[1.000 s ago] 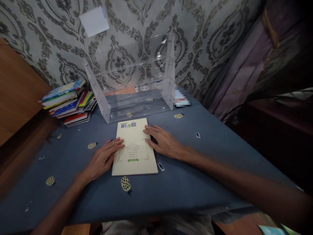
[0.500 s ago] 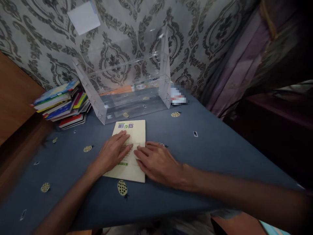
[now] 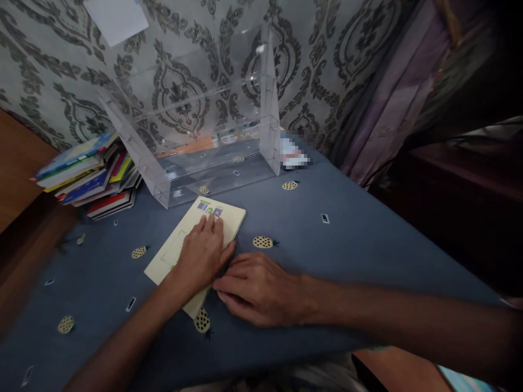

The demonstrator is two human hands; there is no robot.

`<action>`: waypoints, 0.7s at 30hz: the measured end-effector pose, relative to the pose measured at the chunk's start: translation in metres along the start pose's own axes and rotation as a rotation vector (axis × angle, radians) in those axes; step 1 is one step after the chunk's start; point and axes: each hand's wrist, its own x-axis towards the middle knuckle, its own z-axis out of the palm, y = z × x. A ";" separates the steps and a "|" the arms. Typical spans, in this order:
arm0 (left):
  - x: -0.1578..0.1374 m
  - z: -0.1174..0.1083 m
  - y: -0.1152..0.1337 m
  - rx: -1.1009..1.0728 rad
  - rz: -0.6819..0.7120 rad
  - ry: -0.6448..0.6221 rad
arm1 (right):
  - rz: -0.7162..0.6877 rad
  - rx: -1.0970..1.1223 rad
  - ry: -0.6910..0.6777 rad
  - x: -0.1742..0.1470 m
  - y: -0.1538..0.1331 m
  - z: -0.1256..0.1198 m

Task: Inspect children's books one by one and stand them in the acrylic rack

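Note:
A pale yellow notebook (image 3: 174, 247) lies slantwise on the table, a barcode and a QR code printed near its far end. My left hand (image 3: 202, 247) rests flat on its cover, fingers stretched toward the printed codes and thumb out to the side. At the notebook's near right edge is my right hand (image 3: 257, 288), with its fingers curled and pressed together. Those fingertips meet the edge, partly out of sight. My left hand and forearm cover the lower middle of the cover.
A clear acrylic rack (image 3: 216, 147) stands behind the notebook, near the patterned wall. Stacked books (image 3: 93, 171) sit at the left. A white packet (image 3: 292, 155), partly blurred, is right of the rack. Blue cloth with pineapple prints covers the table (image 3: 347, 261).
The notebook has turned clockwise, from nearly straight to slanted. My left hand has shifted toward its far end; my right hand has slid from the cover to the near right edge.

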 end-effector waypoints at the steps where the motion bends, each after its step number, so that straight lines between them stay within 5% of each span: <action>1: 0.001 -0.002 0.003 0.009 -0.004 -0.007 | 0.010 -0.001 0.038 0.000 0.003 -0.001; 9: 0.007 -0.034 0.021 0.341 0.028 -0.164 | 0.137 0.034 0.240 0.002 0.032 -0.011; 21: 0.007 -0.038 0.025 0.380 0.047 -0.177 | 0.405 0.018 0.294 0.003 0.053 -0.016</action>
